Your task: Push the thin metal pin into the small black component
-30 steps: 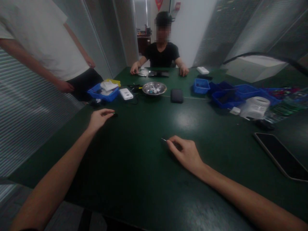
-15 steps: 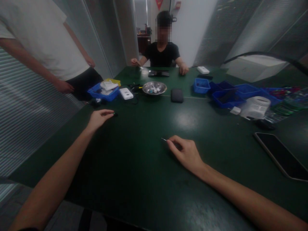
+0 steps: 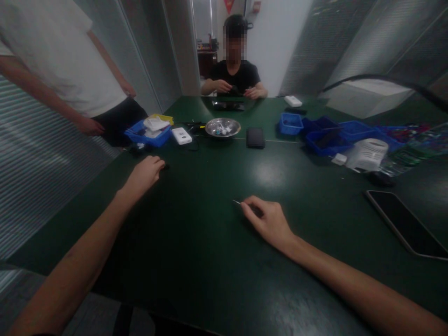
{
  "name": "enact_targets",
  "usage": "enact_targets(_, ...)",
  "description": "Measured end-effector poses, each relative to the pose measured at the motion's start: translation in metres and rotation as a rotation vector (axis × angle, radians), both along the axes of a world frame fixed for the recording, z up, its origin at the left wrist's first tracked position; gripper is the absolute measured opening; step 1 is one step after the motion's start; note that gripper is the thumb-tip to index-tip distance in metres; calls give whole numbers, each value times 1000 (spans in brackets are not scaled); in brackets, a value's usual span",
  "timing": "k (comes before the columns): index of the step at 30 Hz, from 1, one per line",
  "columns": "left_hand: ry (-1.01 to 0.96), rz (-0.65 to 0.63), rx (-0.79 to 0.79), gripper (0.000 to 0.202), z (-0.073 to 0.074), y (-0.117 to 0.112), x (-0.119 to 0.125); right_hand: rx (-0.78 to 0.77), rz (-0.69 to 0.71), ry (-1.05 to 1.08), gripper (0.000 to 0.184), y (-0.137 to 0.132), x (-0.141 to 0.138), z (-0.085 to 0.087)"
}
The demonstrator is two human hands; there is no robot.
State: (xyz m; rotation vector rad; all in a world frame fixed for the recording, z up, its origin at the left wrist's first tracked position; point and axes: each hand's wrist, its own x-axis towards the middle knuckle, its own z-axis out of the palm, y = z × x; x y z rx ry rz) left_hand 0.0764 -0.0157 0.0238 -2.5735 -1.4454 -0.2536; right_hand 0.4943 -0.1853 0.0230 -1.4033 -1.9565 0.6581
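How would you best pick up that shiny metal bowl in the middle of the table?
Likely the near rim of the metal bowl, pinched from above on this side: it sits upright and shallow with a thin flared lip, and small pieces lie inside, so lift it level.
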Motion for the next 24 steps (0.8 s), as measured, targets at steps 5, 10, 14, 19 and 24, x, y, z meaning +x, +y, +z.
enact_targets(5, 40, -21, -39, 36, 2, 0, 2, 11, 9, -6, 31, 0, 0, 0)
enact_targets(10, -83, 12, -57, 31, -1, -2, 4, 2, 17, -10, 31, 0, 1, 3)
enact_targets(14, -123, 65, -44, 22, -3, -4, 11, -4, 18, -19, 30, 0, 1, 3)
enact_targets(19, -87, 89, 6, 32, -7, -3, 12, 6, 19, -21, 30, 1, 2, 0)
enact_targets(24, -104, 53, -26, 39, -9, -1, 6, 4, 23, -2, 29, 1, 2, -1)
